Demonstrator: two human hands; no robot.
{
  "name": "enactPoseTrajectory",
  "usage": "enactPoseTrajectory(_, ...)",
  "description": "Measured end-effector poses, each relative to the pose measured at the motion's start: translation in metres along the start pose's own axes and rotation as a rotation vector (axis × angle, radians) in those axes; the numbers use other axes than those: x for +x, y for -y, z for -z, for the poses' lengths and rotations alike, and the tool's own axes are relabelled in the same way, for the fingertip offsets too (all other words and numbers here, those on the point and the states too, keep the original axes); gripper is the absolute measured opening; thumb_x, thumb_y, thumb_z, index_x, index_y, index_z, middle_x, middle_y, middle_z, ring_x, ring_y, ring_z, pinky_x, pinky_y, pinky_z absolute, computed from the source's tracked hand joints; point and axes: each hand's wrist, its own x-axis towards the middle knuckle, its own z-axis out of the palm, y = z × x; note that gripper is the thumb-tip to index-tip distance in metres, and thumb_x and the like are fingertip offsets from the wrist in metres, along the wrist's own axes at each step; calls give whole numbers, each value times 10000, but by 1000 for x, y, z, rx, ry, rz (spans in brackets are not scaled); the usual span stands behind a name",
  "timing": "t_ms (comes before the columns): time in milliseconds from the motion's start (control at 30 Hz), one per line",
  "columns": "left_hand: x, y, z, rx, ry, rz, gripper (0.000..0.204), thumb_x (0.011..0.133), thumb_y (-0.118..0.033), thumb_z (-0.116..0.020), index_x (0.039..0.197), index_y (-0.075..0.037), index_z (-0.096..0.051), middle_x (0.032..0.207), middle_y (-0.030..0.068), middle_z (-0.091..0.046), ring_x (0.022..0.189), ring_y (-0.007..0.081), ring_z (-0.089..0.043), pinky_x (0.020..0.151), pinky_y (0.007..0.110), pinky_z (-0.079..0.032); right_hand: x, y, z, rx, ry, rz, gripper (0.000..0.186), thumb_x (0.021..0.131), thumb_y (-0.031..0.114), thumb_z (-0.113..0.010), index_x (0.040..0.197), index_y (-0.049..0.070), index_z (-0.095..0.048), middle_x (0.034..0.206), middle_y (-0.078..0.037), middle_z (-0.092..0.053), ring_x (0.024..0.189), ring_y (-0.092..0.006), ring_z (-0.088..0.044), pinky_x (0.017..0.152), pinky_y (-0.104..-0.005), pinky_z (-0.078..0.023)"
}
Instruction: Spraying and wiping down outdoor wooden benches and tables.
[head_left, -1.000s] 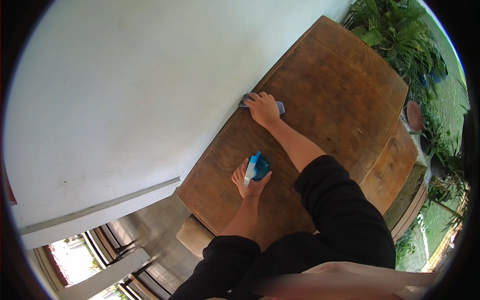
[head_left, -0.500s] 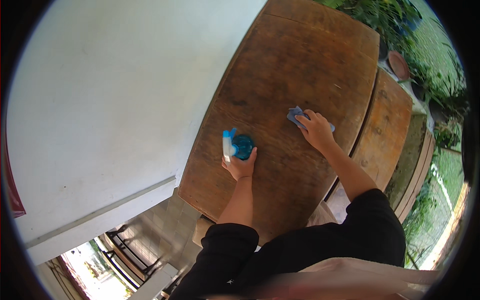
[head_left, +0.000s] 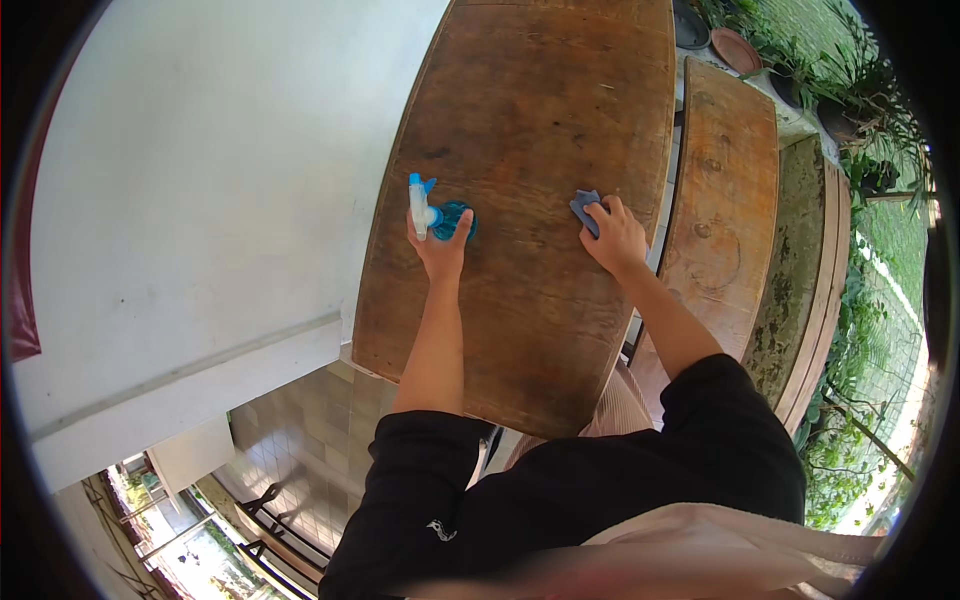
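Note:
My left hand [head_left: 437, 250] is wrapped round a spray bottle [head_left: 460, 218] with a round teal body and a white and blue trigger head. The bottle is over the left side of a brown wooden table [head_left: 510, 330], close to the white wall. My right hand [head_left: 617, 240] presses a crumpled blue-grey cloth [head_left: 586, 212] on the tabletop near its right edge. The fingers curl over the cloth and hide part of it. Bare wood separates the two hands.
A wooden bench [head_left: 722, 200] runs along the table's right side. Beyond it are a mossy ledge [head_left: 790, 270], potted plants [head_left: 845, 110] and green netting. The white wall [head_left: 230, 180] borders the left side. Tiled floor [head_left: 300, 420] shows at lower left.
The whole view has shifted and turned. Against the wood marks, my right hand with the cloth has come nearer to me and toward the table's right edge. My left hand still grips the spray bottle.

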Motion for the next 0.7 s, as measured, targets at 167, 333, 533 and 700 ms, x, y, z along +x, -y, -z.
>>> enactPoseTrajectory(167,38,-28,5,75,105,-327,618,805,-282,-757,1298,-47,-467,1253,132,-518,1214,289,-467,951,419,-404,6,8,3,-15,143,-41,297,775,271,-683,1039,162,-598,1035,-98,-534,924,-301,-608,737,-440,-537)
enactPoseTrajectory(333,22,-76,-30,51,339,-172,451,875,-152,-658,1290,-33,-528,1214,92,-563,929,171,-608,794,318,-486,-3,1,1,-40,62,-89,292,778,277,-681,1035,162,-601,998,-89,-524,906,-291,-597,726,-435,-535)
enactPoseTrajectory(533,24,-65,-52,114,454,-333,275,876,-154,-638,1134,-63,-665,944,62,-712,744,189,-655,721,332,-513,-5,8,-8,-27,-137,27,247,758,259,-683,981,172,-620,944,-64,-540,898,-266,-590,718,-412,-531)
enactPoseTrajectory(700,8,-100,-73,182,449,-254,292,838,-351,-662,963,-89,-691,862,103,-701,798,289,-673,694,370,-507,-6,1,-6,-65,-156,39,239,754,250,-681,972,175,-622,927,-59,-542,883,-258,-588,712,-407,-529)
